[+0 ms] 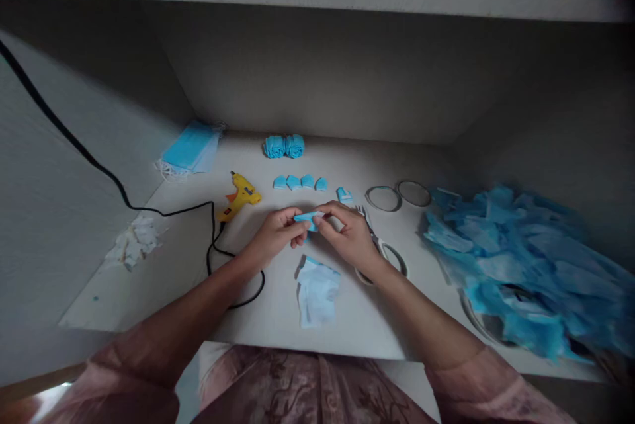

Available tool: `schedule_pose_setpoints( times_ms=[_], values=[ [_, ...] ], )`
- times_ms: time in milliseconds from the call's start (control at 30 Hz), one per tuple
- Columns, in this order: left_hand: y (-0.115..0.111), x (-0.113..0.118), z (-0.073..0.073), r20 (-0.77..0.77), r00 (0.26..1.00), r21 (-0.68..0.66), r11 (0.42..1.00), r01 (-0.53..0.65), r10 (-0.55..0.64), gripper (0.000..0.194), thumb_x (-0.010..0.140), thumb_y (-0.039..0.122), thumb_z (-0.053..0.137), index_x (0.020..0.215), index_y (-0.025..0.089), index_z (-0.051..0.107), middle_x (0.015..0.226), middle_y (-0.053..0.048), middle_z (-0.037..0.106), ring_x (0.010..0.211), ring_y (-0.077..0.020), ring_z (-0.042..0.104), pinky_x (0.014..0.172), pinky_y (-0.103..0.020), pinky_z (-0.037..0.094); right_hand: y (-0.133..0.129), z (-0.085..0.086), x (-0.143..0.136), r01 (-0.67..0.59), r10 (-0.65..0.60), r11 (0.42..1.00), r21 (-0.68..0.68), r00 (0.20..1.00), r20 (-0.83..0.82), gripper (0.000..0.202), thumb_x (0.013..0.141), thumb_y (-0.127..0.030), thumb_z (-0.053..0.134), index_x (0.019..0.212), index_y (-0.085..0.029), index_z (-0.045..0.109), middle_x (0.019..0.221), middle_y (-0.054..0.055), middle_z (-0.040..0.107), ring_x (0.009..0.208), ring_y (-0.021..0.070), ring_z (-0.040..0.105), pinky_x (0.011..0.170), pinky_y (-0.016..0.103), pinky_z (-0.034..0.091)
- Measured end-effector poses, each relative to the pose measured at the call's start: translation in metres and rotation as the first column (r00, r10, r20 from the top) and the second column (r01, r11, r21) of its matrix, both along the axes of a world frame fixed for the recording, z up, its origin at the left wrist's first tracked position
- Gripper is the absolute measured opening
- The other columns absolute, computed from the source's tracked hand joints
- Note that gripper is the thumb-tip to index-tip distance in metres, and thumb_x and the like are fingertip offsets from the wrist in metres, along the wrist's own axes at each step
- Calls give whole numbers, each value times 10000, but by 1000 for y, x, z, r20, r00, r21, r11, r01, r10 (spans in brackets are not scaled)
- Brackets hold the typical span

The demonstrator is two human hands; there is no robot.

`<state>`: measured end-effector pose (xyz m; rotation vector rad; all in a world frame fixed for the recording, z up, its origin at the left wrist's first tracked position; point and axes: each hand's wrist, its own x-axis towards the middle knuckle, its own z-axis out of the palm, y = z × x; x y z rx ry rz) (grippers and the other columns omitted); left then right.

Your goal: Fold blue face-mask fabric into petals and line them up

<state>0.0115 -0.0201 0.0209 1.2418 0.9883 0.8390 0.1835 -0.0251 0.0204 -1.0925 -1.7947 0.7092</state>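
Note:
Between my two hands is a small folded piece of blue and white fabric (308, 217), like face-mask material. My left hand (280, 229) pinches its left end, and my right hand (347, 232) grips the right end with thumb and fingers. Below them on the table lie cut white-blue fabric pieces (317, 292). Scissors with white handles (395, 258) lie partly under my right hand and wrist. Just beyond my hands sits a row of several small folded blue pieces (307, 181), with another folded piece (344, 195) to their right.
A yellow glue gun (241, 196) with a black cord (119, 186) lies left. Blue face masks (188, 146) and white scraps (133, 242) are farther left. Two rolled blue rosettes (284, 146) stand at the back. Two thin rings (414, 193) and a large blue fabric heap (516, 258) lie right.

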Motion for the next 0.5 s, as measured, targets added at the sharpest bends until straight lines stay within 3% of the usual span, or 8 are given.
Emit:
schedule_pose_setpoints(
  times_ms=[67, 200, 267, 367, 500],
  values=[
    [0, 0, 1, 1, 1000, -3, 1000, -1, 1, 202, 723, 334, 616, 673, 164, 517, 573, 35, 543, 501, -75, 471, 513, -221, 381, 0, 0, 1, -5, 5, 1000, -7, 1000, -21, 110, 862, -258, 595, 889, -201, 684, 819, 25, 671, 764, 153, 596, 748, 283, 451],
    [0, 0, -1, -9, 1000, -19, 1000, -15, 15, 198, 703, 339, 619, 692, 167, 520, 550, 40, 540, 490, -78, 467, 498, -220, 370, 5, -3, 4, -57, 17, 975, -214, 983, -185, 187, 857, -344, 602, 941, -204, 693, 728, -3, 632, 659, 130, 562, 622, 249, 438],
    [1, 1, -3, -17, 1000, -17, 1000, -8, 7, 201, 694, 338, 624, 683, 171, 513, 539, 43, 535, 486, -79, 465, 493, -219, 365, 7, -4, 5, -65, 12, 966, -249, 978, -207, 188, 826, -349, 638, 930, -204, 695, 676, -20, 600, 614, 121, 536, 593, 243, 427],
    [1, 1, -5, -38, 999, 5, 1000, 13, -13, 210, 694, 341, 630, 661, 173, 508, 532, 46, 517, 485, -79, 464, 489, -217, 360, 6, -3, 3, -11, -16, 980, -198, 990, -138, 106, 803, -291, 660, 850, -200, 684, 685, -16, 617, 635, 126, 549, 623, 252, 440],
    [1, 0, -4, -60, 998, 14, 1000, 23, -22, 215, 695, 338, 627, 640, 171, 502, 550, 43, 520, 492, -76, 463, 496, -219, 368, 2, 0, 0, 59, -59, 998, -19, 998, -3, 41, 827, -216, 643, 811, -197, 676, 777, 9, 671, 708, 141, 594, 701, 279, 463]
  ],
)
